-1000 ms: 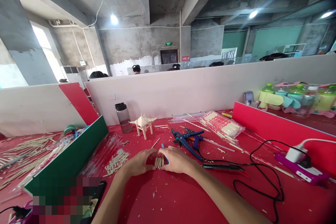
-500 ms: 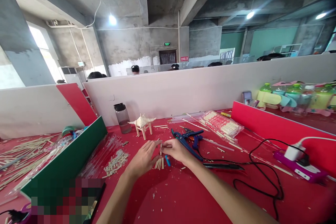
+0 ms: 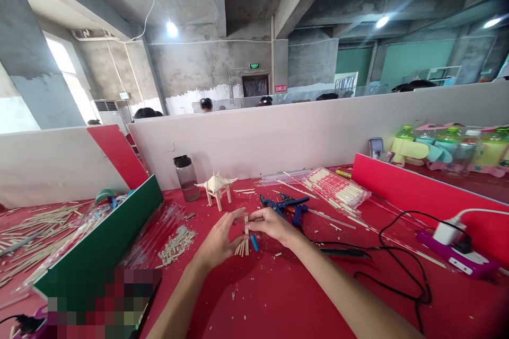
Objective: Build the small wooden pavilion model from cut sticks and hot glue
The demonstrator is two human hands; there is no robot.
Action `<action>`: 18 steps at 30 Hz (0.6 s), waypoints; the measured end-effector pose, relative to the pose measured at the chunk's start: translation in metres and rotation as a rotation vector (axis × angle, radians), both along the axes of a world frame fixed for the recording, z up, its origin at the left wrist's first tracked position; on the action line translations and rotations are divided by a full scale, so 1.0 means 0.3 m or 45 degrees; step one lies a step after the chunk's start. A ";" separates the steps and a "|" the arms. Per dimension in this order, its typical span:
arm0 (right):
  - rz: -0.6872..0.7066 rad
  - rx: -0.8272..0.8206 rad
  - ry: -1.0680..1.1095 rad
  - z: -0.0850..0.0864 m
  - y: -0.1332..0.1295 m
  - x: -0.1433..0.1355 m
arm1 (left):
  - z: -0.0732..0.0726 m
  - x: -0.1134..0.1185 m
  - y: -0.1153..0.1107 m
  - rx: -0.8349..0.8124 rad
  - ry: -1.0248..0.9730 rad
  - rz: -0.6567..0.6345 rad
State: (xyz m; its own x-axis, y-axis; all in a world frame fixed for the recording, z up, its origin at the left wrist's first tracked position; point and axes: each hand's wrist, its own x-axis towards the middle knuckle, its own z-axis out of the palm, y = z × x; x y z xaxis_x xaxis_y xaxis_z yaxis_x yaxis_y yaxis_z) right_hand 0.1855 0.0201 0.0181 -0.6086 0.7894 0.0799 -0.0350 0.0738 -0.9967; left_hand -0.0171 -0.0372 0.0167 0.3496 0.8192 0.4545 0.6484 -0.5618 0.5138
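Near the middle of the red table, my right hand (image 3: 270, 225) pinches a short wooden stick (image 3: 246, 226) held roughly upright. My left hand (image 3: 220, 237) is just left of it, thumb and fingers apart with a gap between them. Below both hands lie several short cut sticks (image 3: 242, 248) in a small fan, partly hidden by my left thumb. A small blue cylindrical piece (image 3: 254, 243) rests to their right. Behind my hands stands a little pavilion model of pale sticks (image 3: 217, 186) on legs.
A blue-handled cutter (image 3: 284, 209) and a glue gun (image 3: 298, 215) lie beyond my right hand, and a black cable (image 3: 392, 246) loops rightward. Packaged sticks (image 3: 338, 186) lie farther back. A water bottle (image 3: 186, 179), a pile of stick offcuts (image 3: 177, 246) and a green divider (image 3: 107, 238) are leftward.
My left hand's fingers have spread away from the stick, leaving it in my right hand. The right hand has shifted slightly; the table items look the same.
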 end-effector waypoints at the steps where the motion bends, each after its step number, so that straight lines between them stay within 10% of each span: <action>1: 0.008 0.017 -0.004 0.001 0.001 0.002 | 0.000 0.001 0.000 0.004 0.004 0.000; 18: -0.137 -0.112 0.144 -0.003 -0.002 -0.009 | 0.003 0.013 -0.008 0.030 -0.020 -0.007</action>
State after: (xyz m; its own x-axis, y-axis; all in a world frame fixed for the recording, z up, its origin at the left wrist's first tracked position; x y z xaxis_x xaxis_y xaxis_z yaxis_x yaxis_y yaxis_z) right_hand 0.1830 0.0195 0.0171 -0.5110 0.8566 0.0708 -0.1441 -0.0042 -0.9896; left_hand -0.0132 -0.0394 0.0175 0.3469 0.8064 0.4789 0.6370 -0.5773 0.5108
